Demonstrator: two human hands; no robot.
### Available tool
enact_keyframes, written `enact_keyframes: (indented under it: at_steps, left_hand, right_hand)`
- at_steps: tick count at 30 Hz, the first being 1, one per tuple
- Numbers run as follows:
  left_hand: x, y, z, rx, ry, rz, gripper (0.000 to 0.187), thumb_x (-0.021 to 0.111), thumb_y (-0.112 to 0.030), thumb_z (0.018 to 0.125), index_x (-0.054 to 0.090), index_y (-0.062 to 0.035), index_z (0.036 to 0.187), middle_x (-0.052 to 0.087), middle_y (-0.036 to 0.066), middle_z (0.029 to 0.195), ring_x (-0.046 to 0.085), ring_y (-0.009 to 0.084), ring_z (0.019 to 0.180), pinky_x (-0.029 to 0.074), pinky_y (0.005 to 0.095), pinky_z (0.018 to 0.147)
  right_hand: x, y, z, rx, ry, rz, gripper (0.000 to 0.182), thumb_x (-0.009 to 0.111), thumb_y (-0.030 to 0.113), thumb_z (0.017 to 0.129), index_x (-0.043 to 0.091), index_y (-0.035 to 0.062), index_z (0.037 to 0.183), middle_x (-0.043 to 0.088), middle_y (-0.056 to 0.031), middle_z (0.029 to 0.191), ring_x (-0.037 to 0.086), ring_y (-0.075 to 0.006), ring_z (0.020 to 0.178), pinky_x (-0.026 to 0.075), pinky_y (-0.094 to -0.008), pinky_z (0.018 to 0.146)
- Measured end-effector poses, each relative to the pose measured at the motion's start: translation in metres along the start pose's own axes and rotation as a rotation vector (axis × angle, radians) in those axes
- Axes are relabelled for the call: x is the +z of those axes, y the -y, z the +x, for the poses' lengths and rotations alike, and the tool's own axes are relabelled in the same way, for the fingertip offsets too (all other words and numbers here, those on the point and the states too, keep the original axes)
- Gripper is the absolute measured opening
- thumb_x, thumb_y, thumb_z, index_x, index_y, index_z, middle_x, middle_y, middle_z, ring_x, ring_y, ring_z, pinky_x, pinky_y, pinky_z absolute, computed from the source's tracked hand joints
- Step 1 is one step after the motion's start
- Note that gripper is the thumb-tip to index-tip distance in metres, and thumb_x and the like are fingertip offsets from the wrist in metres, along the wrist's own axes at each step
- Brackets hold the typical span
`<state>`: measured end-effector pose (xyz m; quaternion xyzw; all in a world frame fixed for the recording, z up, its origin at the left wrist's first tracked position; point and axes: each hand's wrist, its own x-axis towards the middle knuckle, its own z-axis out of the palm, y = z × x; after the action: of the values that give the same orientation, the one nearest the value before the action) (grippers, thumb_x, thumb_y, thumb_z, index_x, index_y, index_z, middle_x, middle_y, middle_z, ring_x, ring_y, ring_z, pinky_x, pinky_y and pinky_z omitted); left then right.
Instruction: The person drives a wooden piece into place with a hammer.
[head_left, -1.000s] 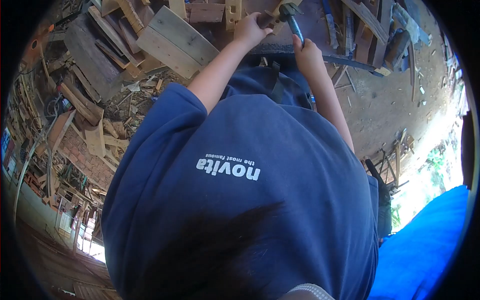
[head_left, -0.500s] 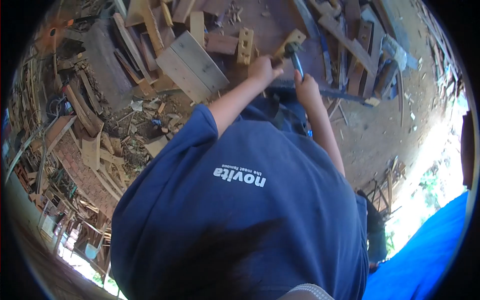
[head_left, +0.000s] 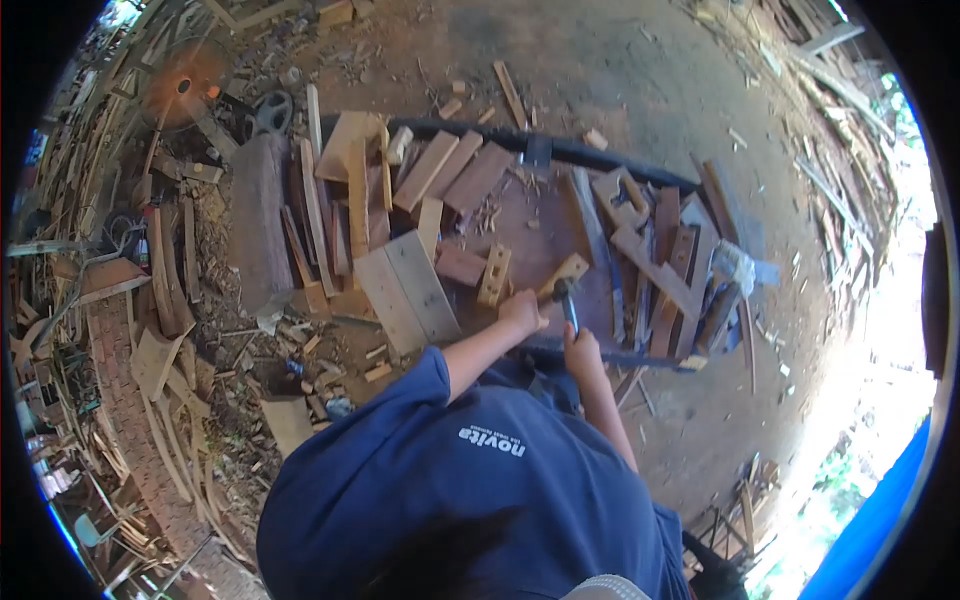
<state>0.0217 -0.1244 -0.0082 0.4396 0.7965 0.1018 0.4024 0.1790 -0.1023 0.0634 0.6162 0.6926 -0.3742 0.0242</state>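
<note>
My left hand (head_left: 519, 313) is closed around the near end of a light wooden block (head_left: 570, 270), which slants away to the upper right. In my right hand (head_left: 582, 352) is a hammer (head_left: 568, 308), gripped by its handle, with the dark head over the block. Just left of my left hand lies another wooden block with holes (head_left: 494, 275). Both hands are above the low worktable (head_left: 541, 221). My left fingers are partly hidden from this angle.
Two joined pale boards (head_left: 407, 290) lie left of my hands. Several dark planks (head_left: 675, 275) crowd the table's right end, near a clear plastic bag (head_left: 735, 268). A fan (head_left: 185, 85) stands at far left. Wood scraps (head_left: 378, 371) litter the ground.
The view has tilted up, showing more ground beyond the table; hands and table now appear lower in the picture. Both hands keep their grips, and the hammer head stays close to the block.
</note>
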Motion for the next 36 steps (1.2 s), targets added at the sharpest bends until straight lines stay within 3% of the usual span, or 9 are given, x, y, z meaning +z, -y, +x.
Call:
enact_keyframes:
  at_steps: [7,18,20,23,27,30,32,36]
  left_hand:
    - [-0.011,0.004,0.0,-0.009,0.038,-0.087,0.056,0.073,-0.052,0.073,0.065,-0.0061,0.104,0.068,0.016,0.103,0.066,0.0336,0.097,0.053,0.0432,0.08]
    - [0.014,0.005,-0.011,-0.008,-0.08,-0.212,0.041,0.065,-0.046,0.081,0.069,-0.0075,0.097,0.07,0.015,0.093,0.067,0.0347,0.088,0.053,0.0446,0.076]
    - [0.024,0.001,-0.01,0.054,-0.117,-0.079,0.035,0.063,-0.041,0.083,0.07,-0.0071,0.089,0.07,0.016,0.088,0.067,0.0363,0.085,0.053,0.0457,0.075]
    - [0.023,-0.004,-0.013,0.123,-0.189,-0.177,0.033,0.061,-0.037,0.084,0.07,-0.0053,0.082,0.069,0.019,0.084,0.066,0.0389,0.082,0.053,0.0466,0.074]
    - [0.014,-0.005,-0.019,0.047,-0.144,-0.145,0.035,0.064,-0.039,0.083,0.068,-0.004,0.088,0.068,0.02,0.088,0.066,0.0381,0.086,0.053,0.0465,0.075]
    - [0.014,-0.001,-0.018,0.046,-0.318,-0.167,0.039,0.068,-0.041,0.081,0.066,-0.0038,0.093,0.068,0.019,0.092,0.066,0.0365,0.09,0.053,0.0464,0.077]
    - [0.013,0.002,-0.015,0.035,-0.232,-0.125,0.047,0.069,-0.047,0.08,0.061,-0.0051,0.101,0.067,0.02,0.095,0.067,0.0358,0.091,0.053,0.0458,0.076]
    - [0.005,0.012,-0.008,-0.014,-0.187,-0.132,0.051,0.072,-0.05,0.077,0.063,-0.0047,0.1,0.068,0.019,0.094,0.067,0.0339,0.091,0.053,0.0438,0.078]
  right_hand:
    - [-0.001,0.0,0.0,-0.004,0.024,-0.029,0.059,0.044,0.048,0.097,0.06,-0.0077,0.09,0.061,-0.0349,0.092,0.057,-0.0523,0.096,0.046,-0.0525,0.082]
    - [-0.005,0.007,-0.001,0.007,0.04,-0.066,0.059,0.042,0.048,0.097,0.06,-0.0087,0.092,0.061,-0.0358,0.094,0.057,-0.0523,0.098,0.046,-0.0529,0.085]
    - [-0.003,0.005,-0.001,0.007,0.031,-0.084,0.059,0.043,0.048,0.097,0.06,-0.0083,0.092,0.061,-0.0355,0.094,0.057,-0.0519,0.098,0.046,-0.0525,0.085]
    - [-0.001,0.002,0.002,-0.009,0.025,-0.096,0.056,0.044,0.045,0.097,0.06,-0.0075,0.091,0.062,-0.0349,0.092,0.058,-0.0515,0.095,0.047,-0.0536,0.083]
    - [-0.004,0.0,0.002,-0.003,0.032,-0.104,0.056,0.044,0.046,0.097,0.06,-0.0076,0.092,0.062,-0.0345,0.092,0.059,-0.0512,0.096,0.047,-0.0534,0.083]
    - [-0.006,0.001,0.003,-0.006,0.033,-0.108,0.056,0.043,0.046,0.097,0.061,-0.0074,0.092,0.062,-0.0339,0.092,0.059,-0.0503,0.096,0.047,-0.0531,0.084]
    - [-0.009,0.001,0.003,-0.001,0.059,-0.102,0.055,0.044,0.045,0.096,0.061,-0.0071,0.092,0.063,-0.0335,0.093,0.059,-0.0496,0.096,0.047,-0.0526,0.084]
    - [-0.012,0.0,0.005,0.003,0.08,-0.111,0.057,0.044,0.047,0.095,0.062,-0.0071,0.094,0.063,-0.0329,0.092,0.06,-0.0496,0.096,0.047,-0.0521,0.084]
